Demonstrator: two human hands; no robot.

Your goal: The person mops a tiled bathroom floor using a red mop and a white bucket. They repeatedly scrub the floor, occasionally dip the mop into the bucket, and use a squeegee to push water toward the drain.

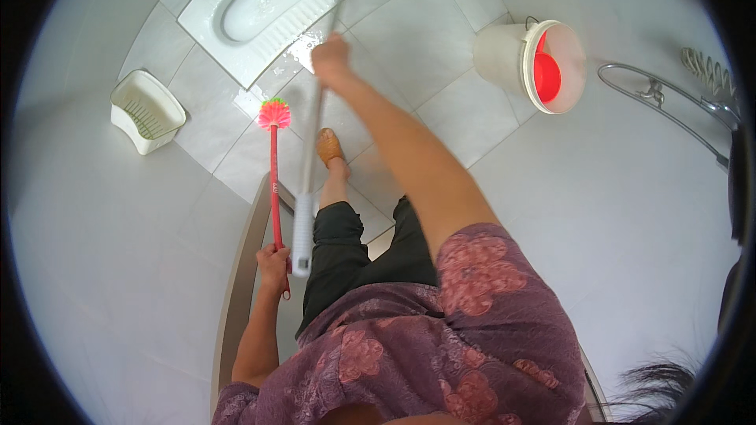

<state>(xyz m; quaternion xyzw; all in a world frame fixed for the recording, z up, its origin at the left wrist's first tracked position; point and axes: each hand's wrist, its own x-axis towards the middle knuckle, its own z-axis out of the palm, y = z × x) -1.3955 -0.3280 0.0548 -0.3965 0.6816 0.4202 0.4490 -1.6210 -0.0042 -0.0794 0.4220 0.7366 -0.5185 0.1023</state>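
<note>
My left hand point(272, 267) is closed round the lower handle of a red toilet brush point(274, 177). Its pink bristle head, tipped with green, points away from me above the floor tiles. Farther out, my right hand point(331, 59) wraps round the shaft of a long grey pole point(312, 142). A light ribbed grip point(302, 236) forms the pole's near end, beside my left hand. The far end reaches the right edge of a white squat toilet point(236, 51) and is blurred, so its kind cannot be made out.
Left of the toilet, a cream slotted basket point(150, 114) is against the wall. At right, a white bucket point(504, 55) holds a red scoop point(546, 77). A metal shower rail point(650, 94) and coiled hose line the right wall. Water wets the tiles near the toilet.
</note>
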